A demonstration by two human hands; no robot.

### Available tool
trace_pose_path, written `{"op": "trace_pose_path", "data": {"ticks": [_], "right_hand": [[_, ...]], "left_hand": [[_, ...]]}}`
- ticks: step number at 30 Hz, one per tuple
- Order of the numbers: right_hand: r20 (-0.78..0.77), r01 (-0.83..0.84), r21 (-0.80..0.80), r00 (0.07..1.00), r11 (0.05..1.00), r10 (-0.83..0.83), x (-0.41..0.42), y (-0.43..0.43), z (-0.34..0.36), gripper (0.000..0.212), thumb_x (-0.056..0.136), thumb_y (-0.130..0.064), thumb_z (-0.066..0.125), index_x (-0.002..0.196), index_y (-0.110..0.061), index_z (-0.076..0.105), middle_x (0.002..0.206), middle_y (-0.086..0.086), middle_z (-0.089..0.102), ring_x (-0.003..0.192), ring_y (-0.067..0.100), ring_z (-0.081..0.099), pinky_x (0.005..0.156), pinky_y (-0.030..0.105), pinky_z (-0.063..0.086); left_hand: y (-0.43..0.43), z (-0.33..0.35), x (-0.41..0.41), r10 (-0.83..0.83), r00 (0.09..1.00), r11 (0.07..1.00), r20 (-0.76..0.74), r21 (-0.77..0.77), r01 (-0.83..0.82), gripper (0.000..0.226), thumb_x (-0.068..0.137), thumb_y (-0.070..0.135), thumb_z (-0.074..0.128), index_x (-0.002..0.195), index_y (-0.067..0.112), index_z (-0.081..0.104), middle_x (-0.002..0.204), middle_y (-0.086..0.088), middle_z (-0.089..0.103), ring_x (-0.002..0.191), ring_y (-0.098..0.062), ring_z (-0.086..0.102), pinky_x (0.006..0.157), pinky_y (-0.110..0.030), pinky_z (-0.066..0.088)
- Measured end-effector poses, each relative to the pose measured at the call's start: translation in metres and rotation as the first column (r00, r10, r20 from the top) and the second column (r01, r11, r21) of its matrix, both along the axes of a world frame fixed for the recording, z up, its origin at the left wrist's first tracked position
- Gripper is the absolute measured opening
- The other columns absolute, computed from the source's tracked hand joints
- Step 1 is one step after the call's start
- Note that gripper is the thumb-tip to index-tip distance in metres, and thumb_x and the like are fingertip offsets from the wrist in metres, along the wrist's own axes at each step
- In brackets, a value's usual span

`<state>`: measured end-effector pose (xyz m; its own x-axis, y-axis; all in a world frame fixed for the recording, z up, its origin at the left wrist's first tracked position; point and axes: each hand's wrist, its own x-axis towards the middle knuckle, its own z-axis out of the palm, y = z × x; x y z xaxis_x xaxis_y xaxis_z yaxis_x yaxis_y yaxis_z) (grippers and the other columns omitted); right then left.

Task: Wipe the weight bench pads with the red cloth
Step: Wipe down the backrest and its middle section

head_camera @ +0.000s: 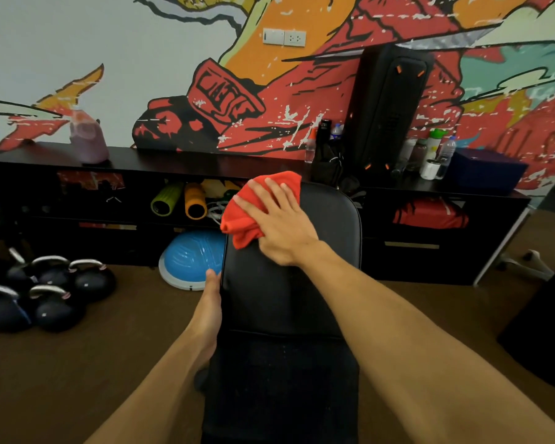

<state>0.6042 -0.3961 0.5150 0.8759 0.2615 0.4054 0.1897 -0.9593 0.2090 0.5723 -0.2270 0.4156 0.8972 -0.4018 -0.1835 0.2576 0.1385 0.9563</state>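
Step in hand, wiping the back pad (285,299): best done with a flat palm and overlapping strokes from its top down to the seat pad (279,379), edges included.
Left hand (210,302): lies along the back pad's left edge, thumb on top; fingers hidden, so its grip cannot be told.
Red cloth (244,219): bunched on the back pad's upper left corner, overhanging it.
Right hand (279,222): flat, fingers spread, pressing the cloth down.

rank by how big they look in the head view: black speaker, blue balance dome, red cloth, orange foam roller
1. black speaker
2. red cloth and blue balance dome: look alike, both partly hidden, cloth nearer, so unranked
3. orange foam roller
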Motion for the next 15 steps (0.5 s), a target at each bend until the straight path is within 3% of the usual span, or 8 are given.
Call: {"op": "trace_pose_path", "data": {"ticks": [3, 5, 7, 10, 15], "right_hand": [[0.018, 0.092, 0.125, 0.995, 0.988, -0.095, -0.011, -0.019, 0.002, 0.091, 0.074, -0.020, 0.051, 0.154, -0.035, 0.010, 0.163, 0.006, 0.003, 0.150, 0.031, -0.005, 0.121, 0.044, -0.009], [0.021, 0.127, 0.186, 0.991, 0.974, -0.133, -0.023, -0.035, -0.001, 0.094, 0.073, -0.018, 0.052, 0.154, -0.035, 0.009, 0.163, 0.006, 0.000, 0.150, 0.030, -0.007, 0.120, 0.042, -0.012], [0.034, 0.142, 0.240, 0.987, 0.960, -0.155, -0.035, -0.053, -0.006, 0.093, 0.071, -0.018, 0.049, 0.154, -0.035, 0.010, 0.164, 0.005, -0.001, 0.150, 0.029, -0.009, 0.119, 0.041, -0.013], [0.074, 0.185, 0.333, 0.972, 0.925, -0.221, -0.051, -0.067, -0.019, 0.089, 0.071, -0.020, 0.042, 0.154, -0.035, 0.012, 0.164, 0.005, -0.001, 0.150, 0.031, -0.008, 0.121, 0.047, -0.006], [0.055, 0.281, 0.385, 0.944, 0.879, -0.325, -0.059, -0.045, -0.037, 0.093, 0.069, -0.019, 0.042, 0.155, -0.030, 0.008, 0.163, 0.011, -0.011, 0.147, 0.038, -0.018, 0.119, 0.054, -0.007]], "left_hand": [[-0.001, -0.001, 0.001, 0.001, 1.000, 1.000, -0.012, -0.007, -0.001, 0.061, 0.100, 0.054, 0.010, 0.133, 0.026, 0.053, 0.122, 0.011, 0.064, 0.116, -0.005, 0.055, 0.085, -0.021, 0.041], [-0.003, -0.001, 0.001, 0.019, 1.000, 1.000, -0.011, 0.010, -0.019, 0.054, 0.101, 0.052, 0.011, 0.128, 0.031, 0.052, 0.116, 0.014, 0.063, 0.108, -0.001, 0.055, 0.084, -0.020, 0.040], [-0.002, -0.003, 0.003, 0.047, 0.999, 0.999, -0.027, 0.028, -0.046, 0.053, 0.100, 0.055, 0.013, 0.128, 0.032, 0.053, 0.120, 0.013, 0.060, 0.109, -0.003, 0.054, 0.092, -0.024, 0.038], [0.002, -0.008, 0.007, 0.046, 0.998, 0.998, -0.045, 0.053, -0.044, 0.065, 0.095, 0.065, 0.018, 0.131, 0.029, 0.057, 0.131, 0.008, 0.060, 0.125, -0.012, 0.051, 0.109, -0.036, 0.034], [-0.001, -0.005, 0.004, 0.059, 0.994, 0.997, -0.090, 0.061, -0.054, 0.069, 0.092, 0.069, 0.021, 0.134, 0.027, 0.055, 0.133, 0.005, 0.058, 0.123, -0.014, 0.051, 0.108, -0.037, 0.035]]}}
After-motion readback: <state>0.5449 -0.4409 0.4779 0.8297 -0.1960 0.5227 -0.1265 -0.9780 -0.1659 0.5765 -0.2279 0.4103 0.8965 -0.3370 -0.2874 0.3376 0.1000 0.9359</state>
